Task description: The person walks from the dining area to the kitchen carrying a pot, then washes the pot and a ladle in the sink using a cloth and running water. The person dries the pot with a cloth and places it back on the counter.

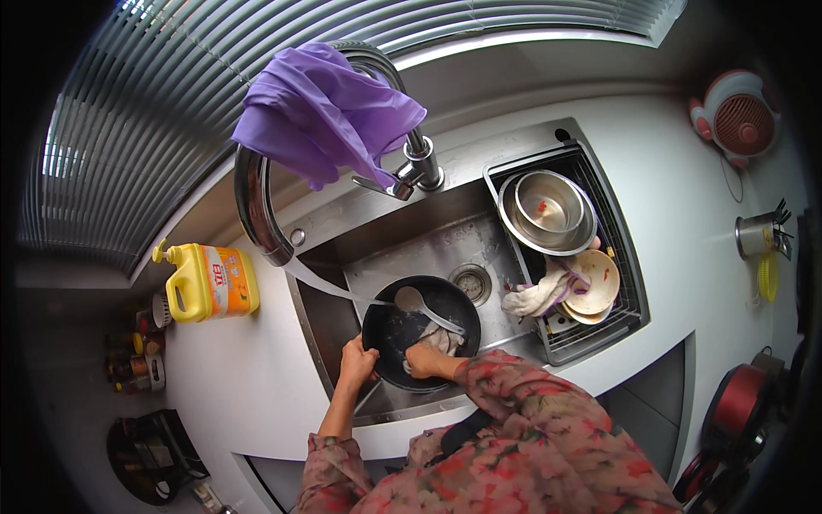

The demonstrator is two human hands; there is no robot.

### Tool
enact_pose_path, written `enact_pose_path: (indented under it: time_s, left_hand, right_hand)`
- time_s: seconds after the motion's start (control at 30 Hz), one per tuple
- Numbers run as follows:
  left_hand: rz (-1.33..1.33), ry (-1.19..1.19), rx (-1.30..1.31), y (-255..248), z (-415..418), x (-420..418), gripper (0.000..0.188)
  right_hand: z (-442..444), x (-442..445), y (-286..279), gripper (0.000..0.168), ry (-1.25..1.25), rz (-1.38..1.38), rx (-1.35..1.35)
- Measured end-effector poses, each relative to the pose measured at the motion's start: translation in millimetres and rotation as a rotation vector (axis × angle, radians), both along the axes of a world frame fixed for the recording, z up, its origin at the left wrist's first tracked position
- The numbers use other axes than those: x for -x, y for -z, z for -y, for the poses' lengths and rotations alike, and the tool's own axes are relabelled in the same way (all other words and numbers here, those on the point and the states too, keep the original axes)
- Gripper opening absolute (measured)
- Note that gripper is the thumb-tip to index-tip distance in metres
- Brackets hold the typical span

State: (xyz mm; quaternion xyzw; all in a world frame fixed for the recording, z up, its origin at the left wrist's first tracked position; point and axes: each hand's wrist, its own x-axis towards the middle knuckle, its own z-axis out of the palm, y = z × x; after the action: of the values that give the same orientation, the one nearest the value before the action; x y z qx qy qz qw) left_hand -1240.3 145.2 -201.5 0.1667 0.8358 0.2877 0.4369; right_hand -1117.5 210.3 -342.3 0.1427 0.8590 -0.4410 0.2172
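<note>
A dark round pan (pixel 392 337) sits tilted in the stainless steel sink (pixel 437 238). My left hand (pixel 358 361) grips its left rim. Inside the pan, my right hand (pixel 424 361) is closed on a pale wet cloth (pixel 442 337) pressed against the pan's lower part. A light-coloured ladle (pixel 411 299) lies in the pan, its handle pointing right across the cloth. Water (pixel 327 288) streams from the curved faucet (pixel 273 241) into the pan. A purple cloth (pixel 321 115) is draped over the faucet's neck.
Right of the pan, a dish rack (pixel 632 289) holds metal bowls (pixel 549 202), soiled dishes (pixel 594 283) and a cloth (pixel 539 294). The sink drain (pixel 472 284) shows beside the pan. A yellow detergent jug (pixel 209 283) stands on the left counter; a utensil holder (pixel 754 236) is far right.
</note>
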Motion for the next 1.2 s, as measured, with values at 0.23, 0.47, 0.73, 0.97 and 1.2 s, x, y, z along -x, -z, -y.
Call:
enact_pose_path:
  time_s: [0.23, 0.47, 0.73, 0.97, 1.2]
  left_hand:
    - [0.020, -0.050, -0.005, 27.2, 20.6, 2.0, 0.026]
    - [-0.150, -0.136, 0.021, 38.5, 20.4, -8.5, 0.022]
    - [-0.319, -0.016, -0.012, 29.0, 18.1, -5.8, 0.025]
    - [-0.252, -0.073, -0.075, 10.5, 9.3, -9.6, 0.014]
    - [-0.520, 0.086, 0.039, -0.1, -1.4, 6.1, 0.029]
  right_hand:
    - [-17.1, 45.3, -38.2, 0.015, 0.874, 0.128, 1.217]
    - [-8.0, -13.9, -66.6, 0.012, 0.389, -0.006, 0.694]
    - [-13.9, 68.4, -6.1, 0.005, 0.936, 0.248, 1.379]
    - [-52.6, 85.1, -13.9, 0.018, 1.570, -0.189, 1.533]
    - [5.5, 19.2, -32.1, 0.039, 0.141, 0.115, 0.769]
